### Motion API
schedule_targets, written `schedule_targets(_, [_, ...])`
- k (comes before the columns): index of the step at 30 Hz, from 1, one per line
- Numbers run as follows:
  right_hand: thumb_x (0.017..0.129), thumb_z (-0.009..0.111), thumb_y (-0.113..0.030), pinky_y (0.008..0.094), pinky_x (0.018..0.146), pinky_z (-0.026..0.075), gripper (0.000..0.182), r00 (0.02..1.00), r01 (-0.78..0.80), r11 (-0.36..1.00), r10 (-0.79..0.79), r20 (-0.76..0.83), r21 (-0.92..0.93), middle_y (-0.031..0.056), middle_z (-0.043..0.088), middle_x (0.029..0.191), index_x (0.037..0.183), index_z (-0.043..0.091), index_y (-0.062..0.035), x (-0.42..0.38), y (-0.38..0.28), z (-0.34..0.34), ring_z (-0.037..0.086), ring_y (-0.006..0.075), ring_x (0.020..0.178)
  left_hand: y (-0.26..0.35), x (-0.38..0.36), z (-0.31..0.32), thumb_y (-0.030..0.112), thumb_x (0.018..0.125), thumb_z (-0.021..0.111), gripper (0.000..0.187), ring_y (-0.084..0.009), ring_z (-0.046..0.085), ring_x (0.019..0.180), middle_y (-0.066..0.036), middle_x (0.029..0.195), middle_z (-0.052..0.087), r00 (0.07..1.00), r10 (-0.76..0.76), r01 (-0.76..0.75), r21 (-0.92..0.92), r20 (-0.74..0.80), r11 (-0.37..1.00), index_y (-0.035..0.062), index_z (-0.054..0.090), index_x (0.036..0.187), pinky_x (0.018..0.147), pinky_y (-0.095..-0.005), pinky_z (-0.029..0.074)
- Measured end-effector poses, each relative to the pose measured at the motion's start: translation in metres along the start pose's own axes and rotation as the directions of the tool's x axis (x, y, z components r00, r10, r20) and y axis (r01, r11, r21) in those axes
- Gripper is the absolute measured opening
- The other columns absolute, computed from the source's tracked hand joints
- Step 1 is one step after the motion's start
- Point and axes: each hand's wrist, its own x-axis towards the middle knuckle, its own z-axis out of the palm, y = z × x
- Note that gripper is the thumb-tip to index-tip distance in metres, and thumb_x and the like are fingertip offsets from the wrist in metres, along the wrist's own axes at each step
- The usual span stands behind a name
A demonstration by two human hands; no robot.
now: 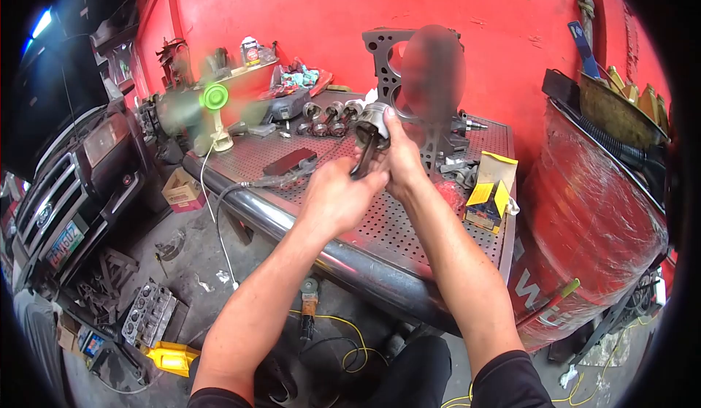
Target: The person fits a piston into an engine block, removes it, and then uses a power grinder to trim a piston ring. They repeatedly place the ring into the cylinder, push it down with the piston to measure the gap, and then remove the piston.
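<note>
A piston [372, 121] with its connecting rod [366, 157] is held up over the perforated metal workbench [398, 236]. My right hand [400, 151] is closed around the piston's side, its thumb lying along the crown end. Lower down, my left hand [342, 191] grips the rod, and its fingers hide the rod's lower end. Behind my hands, several more pistons with rods [331, 113] lie together on the bench. A dark rectangular block [290, 162] rests to the left of my left hand.
An engine block [376, 48] stands at the back, partly blurred. On the right are a yellow-and-black box [488, 203] and a red plastic-wrapped drum [584, 225]. A green fan [215, 97] stands left. An angle grinder [309, 306] and yellow cord [358, 335] lie below the bench.
</note>
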Motion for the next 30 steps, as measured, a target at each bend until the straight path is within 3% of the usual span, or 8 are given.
schedule_targets(3, [0.101, 0.045, -0.066, 0.0385, 0.069, 0.061, 0.070, 0.998, -0.022, 0.994, 0.028, -0.053, 0.104, 0.0149, 0.066, 0.099, 0.126, 0.056, -0.0010, 0.002, -0.028, -0.004, 0.067, 0.0246, 0.077, 0.030, 0.014, 0.009, 0.043, 0.084, 0.069, 0.053, -0.0386, 0.069, 0.107, -0.027, 0.107, 0.072, 1.000, -0.013, 0.011, 0.063, 0.019, 0.998, -0.0005, 0.072, 0.114, 0.095, -0.0483, 0.052])
schedule_targets(5, [0.103, 0.046, -0.061, 0.0415, 0.088, 0.057, 0.072, 0.996, -0.086, 0.983, 0.089, -0.014, 0.161, 0.0196, 0.060, 0.127, 0.138, 0.051, 0.0024, 0.011, -0.041, -0.016, 0.064, 0.0277, 0.107, 0.040, 0.023, 0.016, 0.041, 0.084, 0.069, 0.051, -0.0383, 0.068, 0.111, -0.027, 0.112, 0.071, 1.000, -0.006, 0.006, 0.079, 0.000, 0.997, 0.0003, 0.072, 0.115, 0.097, -0.0486, 0.051])
schedule_targets(9, [0.102, 0.042, -0.067, 0.0423, 0.085, 0.058, 0.076, 0.999, -0.034, 0.980, 0.027, 0.039, 0.196, 0.0191, 0.062, 0.121, 0.139, 0.052, -0.0023, 0.042, -0.036, -0.032, 0.066, 0.0289, 0.100, 0.051, 0.044, 0.017, 0.040, 0.081, 0.072, 0.051, -0.0385, 0.070, 0.107, -0.028, 0.108, 0.072, 0.999, -0.033, 0.032, 0.044, 0.034, 0.999, -0.0038, 0.074, 0.106, 0.094, -0.0471, 0.053])
schedule_targets(15, [0.101, 0.042, -0.068, 0.0492, 0.104, 0.047, 0.084, 0.985, -0.099, 0.943, 0.049, 0.164, 0.317, 0.0279, 0.063, 0.115, 0.154, 0.026, -0.0048, 0.039, -0.041, -0.039, 0.066, 0.0368, 0.102, 0.059, 0.052, 0.014, 0.039, 0.079, 0.073, 0.052, -0.0377, 0.071, 0.106, -0.028, 0.104, 0.073, 1.000, 0.013, -0.013, 0.085, -0.003, 0.996, -0.0076, 0.074, 0.102, 0.093, -0.0464, 0.053])
schedule_targets(17, [0.103, 0.040, -0.064, 0.0482, 0.105, 0.047, 0.080, 0.982, -0.085, 0.939, 0.022, 0.188, 0.334, 0.0284, 0.063, 0.114, 0.154, 0.028, -0.0042, 0.033, -0.046, -0.035, 0.066, 0.0366, 0.103, 0.062, 0.045, 0.011, 0.039, 0.080, 0.073, 0.049, -0.0368, 0.071, 0.104, -0.026, 0.103, 0.073, 1.000, 0.019, -0.019, 0.049, 0.007, 0.999, -0.0054, 0.075, 0.101, 0.091, -0.0468, 0.053])
schedule_targets(23, [0.107, 0.040, -0.057, 0.0385, 0.079, 0.056, 0.072, 0.991, -0.024, 0.956, -0.015, 0.132, 0.293, 0.0226, 0.067, 0.101, 0.150, 0.030, 0.0000, 0.033, -0.037, -0.038, 0.068, 0.0276, 0.078, 0.056, 0.053, 0.018, 0.040, 0.080, 0.072, 0.047, -0.0365, 0.072, 0.100, -0.025, 0.102, 0.074, 1.000, 0.012, -0.013, 0.099, 0.009, 0.995, -0.0039, 0.076, 0.099, 0.088, -0.0469, 0.054])
schedule_targets(24, [0.106, 0.042, -0.058, 0.0349, 0.068, 0.056, 0.075, 0.996, -0.036, 0.954, 0.009, 0.094, 0.296, 0.0201, 0.067, 0.095, 0.151, 0.030, 0.0003, 0.032, -0.035, -0.038, 0.065, 0.0241, 0.067, 0.055, 0.054, 0.018, 0.040, 0.080, 0.072, 0.048, -0.0367, 0.072, 0.100, -0.026, 0.102, 0.074, 1.000, 0.004, -0.005, 0.090, 0.009, 0.996, -0.0042, 0.076, 0.099, 0.089, -0.0468, 0.054])
schedule_targets(30, [0.104, 0.045, -0.060, 0.0364, 0.073, 0.055, 0.078, 0.999, -0.013, 0.939, -0.004, 0.049, 0.343, 0.0205, 0.067, 0.100, 0.154, 0.027, -0.0028, 0.035, -0.030, -0.039, 0.067, 0.0250, 0.078, 0.056, 0.061, 0.020, 0.039, 0.076, 0.073, 0.051, -0.0374, 0.072, 0.101, -0.028, 0.101, 0.073, 1.000, -0.024, 0.024, 0.081, -0.005, 0.996, -0.0077, 0.075, 0.097, 0.090, -0.0466, 0.054])
